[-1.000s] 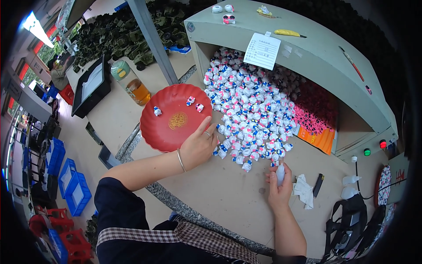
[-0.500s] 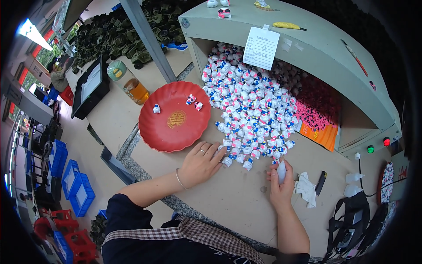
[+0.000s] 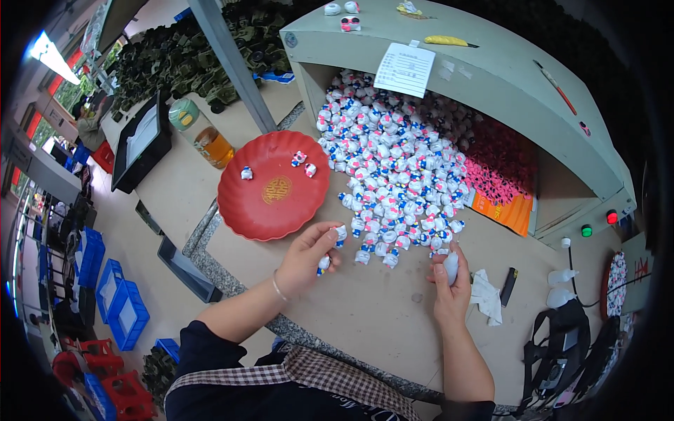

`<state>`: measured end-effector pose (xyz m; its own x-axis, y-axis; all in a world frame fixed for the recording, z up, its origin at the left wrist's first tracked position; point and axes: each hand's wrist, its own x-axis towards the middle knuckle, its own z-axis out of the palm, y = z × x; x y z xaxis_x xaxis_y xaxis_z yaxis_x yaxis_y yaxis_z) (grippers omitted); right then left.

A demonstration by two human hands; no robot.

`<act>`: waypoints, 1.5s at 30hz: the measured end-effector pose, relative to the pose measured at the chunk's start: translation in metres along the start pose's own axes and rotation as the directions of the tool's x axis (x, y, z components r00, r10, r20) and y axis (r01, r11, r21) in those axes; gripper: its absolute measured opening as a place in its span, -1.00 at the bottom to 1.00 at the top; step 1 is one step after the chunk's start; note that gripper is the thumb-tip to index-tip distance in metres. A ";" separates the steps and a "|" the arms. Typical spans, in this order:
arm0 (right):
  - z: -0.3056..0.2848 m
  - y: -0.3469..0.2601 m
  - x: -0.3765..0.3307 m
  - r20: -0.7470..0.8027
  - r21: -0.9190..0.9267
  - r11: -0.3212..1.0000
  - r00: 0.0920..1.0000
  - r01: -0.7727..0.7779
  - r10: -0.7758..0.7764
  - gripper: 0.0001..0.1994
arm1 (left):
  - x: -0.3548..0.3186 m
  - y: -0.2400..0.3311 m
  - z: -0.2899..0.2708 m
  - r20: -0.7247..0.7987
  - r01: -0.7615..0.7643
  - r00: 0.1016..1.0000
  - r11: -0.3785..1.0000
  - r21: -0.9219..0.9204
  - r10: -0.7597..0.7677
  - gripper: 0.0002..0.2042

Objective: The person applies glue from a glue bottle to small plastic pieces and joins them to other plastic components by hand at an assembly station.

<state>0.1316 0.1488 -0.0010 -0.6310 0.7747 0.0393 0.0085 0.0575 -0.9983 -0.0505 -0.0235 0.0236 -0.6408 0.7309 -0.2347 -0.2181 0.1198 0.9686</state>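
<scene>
My left hand [image 3: 307, 258] is closed on small white figurines with blue and pink parts. One figurine [image 3: 340, 236] is pinched at the fingertips, and a second one [image 3: 324, 265] shows lower in the same hand. In my right hand [image 3: 451, 288] is a small whitish squeeze bottle [image 3: 451, 268], held upright at the near edge of the heap. The large heap of white figurines [image 3: 393, 168] spills out of a grey-green cabinet [image 3: 491, 77]. Left of it, a red scalloped plate [image 3: 242, 210] carries 3 figurines.
Pink pieces [image 3: 502, 186] lie inside the cabinet beside an orange packet [image 3: 512, 210]. To the right are a white tissue [image 3: 486, 298] and a dark stick-shaped object [image 3: 509, 286]. A drink bottle [image 3: 203, 137] and black tray [image 3: 144, 144] stand left; two more bottles [image 3: 560, 288] lie at right.
My left hand has lifted from the heap's near left edge and drawn back left, with figurines now in it. My right hand still holds the squeeze bottle in about the same place.
</scene>
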 end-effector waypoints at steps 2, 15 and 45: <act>0.000 -0.008 -0.002 0.026 0.075 0.996 0.999 -0.042 0.040 -0.61 | -0.008 0.016 0.018 0.182 0.289 0.957 0.761 -0.581 -0.225 -0.75; 0.014 -0.020 -0.014 0.156 0.097 0.990 0.984 -0.106 0.090 -0.57 | 0.003 -0.022 0.074 0.417 0.285 0.890 0.939 -0.191 -0.185 -0.70; -0.027 -0.023 -0.031 0.180 0.317 0.941 0.981 -0.122 0.066 -0.73 | 0.008 -0.028 0.060 0.480 0.510 0.820 0.777 -0.368 -0.311 -0.65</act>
<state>0.1717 0.1407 0.0217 -0.7584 0.6508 -0.0354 -0.1610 -0.2397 -0.9574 -0.0054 0.0192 -0.0009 -0.1046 0.8847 -0.4543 -0.7672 0.2189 0.6029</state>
